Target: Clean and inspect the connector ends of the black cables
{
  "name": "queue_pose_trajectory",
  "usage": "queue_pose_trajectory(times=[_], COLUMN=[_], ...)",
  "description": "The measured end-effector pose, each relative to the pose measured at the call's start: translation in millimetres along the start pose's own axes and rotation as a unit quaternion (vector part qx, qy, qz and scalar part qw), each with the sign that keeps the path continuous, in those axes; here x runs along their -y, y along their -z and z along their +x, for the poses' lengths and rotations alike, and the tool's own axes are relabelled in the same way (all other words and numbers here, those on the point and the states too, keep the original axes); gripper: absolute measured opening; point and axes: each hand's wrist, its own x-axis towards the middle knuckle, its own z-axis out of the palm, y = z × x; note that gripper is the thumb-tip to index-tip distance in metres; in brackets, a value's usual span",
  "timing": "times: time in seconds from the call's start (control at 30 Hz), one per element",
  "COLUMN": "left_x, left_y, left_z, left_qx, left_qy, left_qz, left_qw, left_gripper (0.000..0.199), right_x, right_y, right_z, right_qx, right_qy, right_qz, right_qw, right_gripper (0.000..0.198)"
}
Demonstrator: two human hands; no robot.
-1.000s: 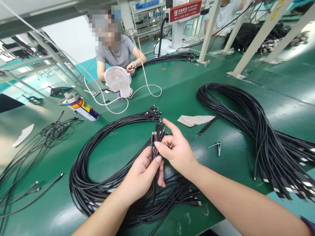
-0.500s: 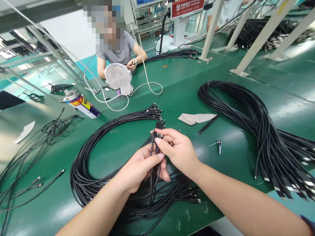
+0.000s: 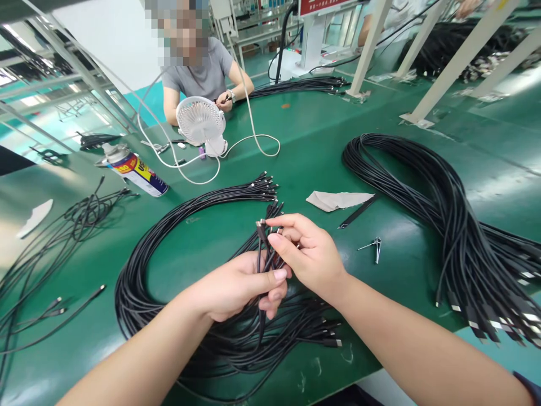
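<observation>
Several black USB cables (image 3: 262, 237) stand up with their metal plugs between my two hands. My left hand (image 3: 247, 282) is closed around them below the plugs, its thumb lying across the front. My right hand (image 3: 315, 254) pinches at the plug ends with thumb and forefinger; its other fingers curl among more plugs. Exactly which plugs it grips is partly hidden. Beneath and behind my hands, a curved bundle of black cables (image 3: 137, 270) lies on the green table (image 3: 203, 242), its plug ends at the upper right and lower right.
A large looped cable bundle (image 3: 443, 203) lies to the right. Nail clippers (image 3: 377, 249), a grey cloth (image 3: 338, 201) and black tweezers (image 3: 357, 212) are nearer. On the left are a spray can (image 3: 139, 173) and loose cables (image 3: 63, 242). A white fan (image 3: 202, 121) stands before a seated co-worker (image 3: 207, 73).
The view has shifted slightly. My left hand's fingers have curled in more around the cables, and the held plugs are tilted a little differently. My right hand keeps its pinch.
</observation>
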Motion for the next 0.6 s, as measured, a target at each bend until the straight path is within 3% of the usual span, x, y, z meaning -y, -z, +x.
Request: queue_pose_trajectory(times=[0.2, 0.33, 0.43, 0.6], left_x=[15.7, 22.5, 26.7, 32.4], left_y=[-1.2, -4.4, -4.0, 1.6], left_z=[2.4, 8.2, 11.7, 10.6], left_qx=[-0.002, -0.040, -0.063, -0.051], left_qy=[-0.051, -0.075, -0.084, -0.105], left_qz=[-0.034, 0.020, 0.059, 0.053], left_qw=[0.998, 0.996, 0.993, 0.992], left_gripper=[0.031, 0.035, 0.040, 0.026], right_x=[2.3, -0.5, -1.1, -0.6], right_y=[7.0, 14.1, 17.8, 25.1], right_z=[4.0, 9.8, 13.7, 16.4], right_qx=[-0.005, 0.013, 0.009, 0.010], right_qy=[0.061, 0.106, 0.110, 0.086], right_qz=[-0.083, -0.131, -0.111, -0.087], right_qw=[0.995, 0.986, 0.988, 0.992], right_gripper=[0.020, 0.021, 0.015, 0.011])
